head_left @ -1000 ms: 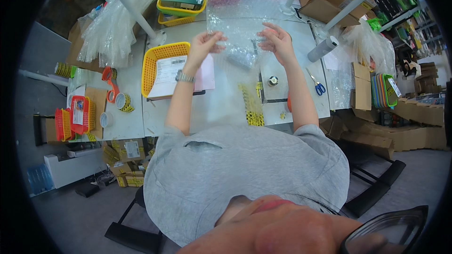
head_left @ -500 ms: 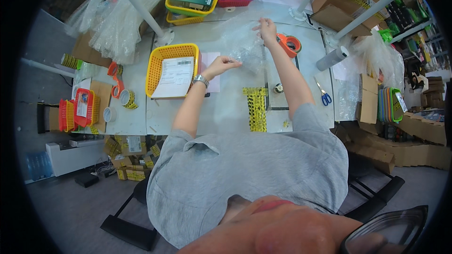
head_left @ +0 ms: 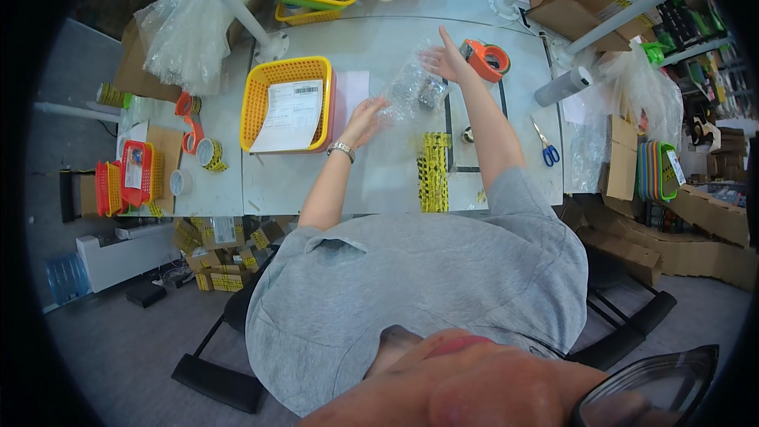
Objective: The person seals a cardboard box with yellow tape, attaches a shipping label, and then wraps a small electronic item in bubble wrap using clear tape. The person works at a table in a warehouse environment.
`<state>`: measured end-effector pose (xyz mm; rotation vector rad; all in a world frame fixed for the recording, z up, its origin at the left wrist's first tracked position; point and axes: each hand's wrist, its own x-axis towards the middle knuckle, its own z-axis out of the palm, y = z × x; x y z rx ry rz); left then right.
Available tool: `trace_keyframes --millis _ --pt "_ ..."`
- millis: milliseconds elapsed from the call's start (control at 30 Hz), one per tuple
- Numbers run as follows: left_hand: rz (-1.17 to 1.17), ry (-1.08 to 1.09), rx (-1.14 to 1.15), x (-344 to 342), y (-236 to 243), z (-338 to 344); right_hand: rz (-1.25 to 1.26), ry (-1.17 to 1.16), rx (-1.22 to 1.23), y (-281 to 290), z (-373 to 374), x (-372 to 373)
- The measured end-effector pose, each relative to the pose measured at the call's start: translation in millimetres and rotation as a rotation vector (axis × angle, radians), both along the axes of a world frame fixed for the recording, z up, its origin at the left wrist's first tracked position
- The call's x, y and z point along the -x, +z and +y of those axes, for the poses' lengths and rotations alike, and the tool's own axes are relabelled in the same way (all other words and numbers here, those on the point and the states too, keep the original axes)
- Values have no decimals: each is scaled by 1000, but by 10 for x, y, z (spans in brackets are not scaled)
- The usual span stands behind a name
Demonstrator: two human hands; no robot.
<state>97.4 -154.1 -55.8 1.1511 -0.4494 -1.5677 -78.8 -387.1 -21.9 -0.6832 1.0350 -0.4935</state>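
Observation:
Clear bubble wrap lies on the table between my two hands, with a small dark item showing through its right part; its kind I cannot make out. My left hand, a metal watch on its wrist, rests along the wrap's near left edge with fingers stretched out. At the far right side of the wrap, my right hand is open, palm turned left and fingers apart. An orange tape dispenser sits just beyond it. Strips of yellow-and-black tape are stuck to the table nearer me.
Left of my hands stands a yellow basket holding a printed sheet. Blue-handled scissors, a grey cylinder and a small round jar are to the right. Filled baskets line the back, near white posts.
The bubble wrap has come down nearer me, and the dark item now shows clearly through it. My right hand has let go of the wrap and spread its fingers; my left hand moved slightly nearer.

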Motion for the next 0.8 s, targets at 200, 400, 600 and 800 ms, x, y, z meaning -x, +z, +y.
trace_keyframes --millis 200,400,600,800 --pt "253 -63 -129 17 -359 196 -188 447 -12 -672 1149 400" --pt "23 -103 -128 105 -577 372 -176 175 22 -874 1786 616" --pt "-533 71 -139 220 -816 525 631 167 744 -1011 2156 904" --pt "-897 337 140 338 -922 571 611 64 513 -805 2087 926"
